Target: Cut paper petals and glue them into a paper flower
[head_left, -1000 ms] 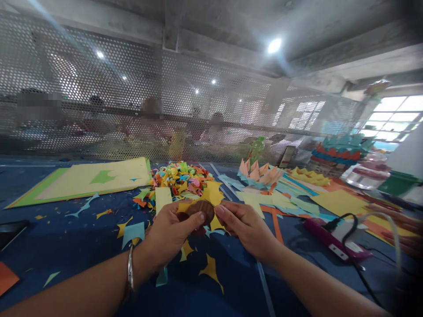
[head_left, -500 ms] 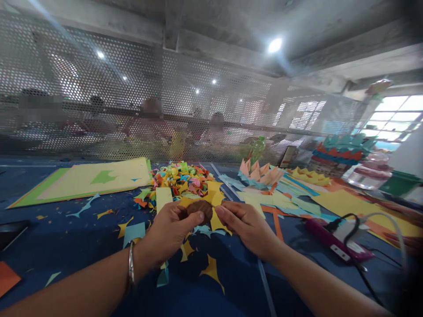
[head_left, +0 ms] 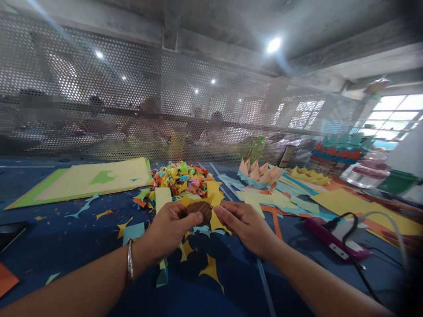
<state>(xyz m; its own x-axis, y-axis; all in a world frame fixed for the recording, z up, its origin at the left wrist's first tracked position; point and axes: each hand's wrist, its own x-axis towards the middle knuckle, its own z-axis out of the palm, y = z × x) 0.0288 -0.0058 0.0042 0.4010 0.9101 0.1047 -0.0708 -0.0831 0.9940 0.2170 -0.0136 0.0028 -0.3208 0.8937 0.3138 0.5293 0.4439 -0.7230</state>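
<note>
My left hand (head_left: 168, 231) pinches a paper flower (head_left: 203, 208) with a brown round centre and yellow petals, thumb pressed on the brown disc. My right hand (head_left: 246, 226) grips the flower's right side, fingers closed on a yellow petal. Both hands hover just above the blue table (head_left: 66, 246). A silver bangle (head_left: 130, 266) circles my left wrist. Yellow and blue paper offcuts (head_left: 211, 270) lie beneath my hands.
A heap of coloured paper scraps (head_left: 180, 178) sits behind the flower. Yellow and green sheets (head_left: 89, 178) lie far left. Folded paper crowns (head_left: 259, 171) and sheets spread to the right, with a pink glue gun (head_left: 330, 240) and its black cable. A perforated screen (head_left: 132, 101) backs the table.
The flower has been turned slightly in my fingers and both hands sit a little lower. Nothing else moved.
</note>
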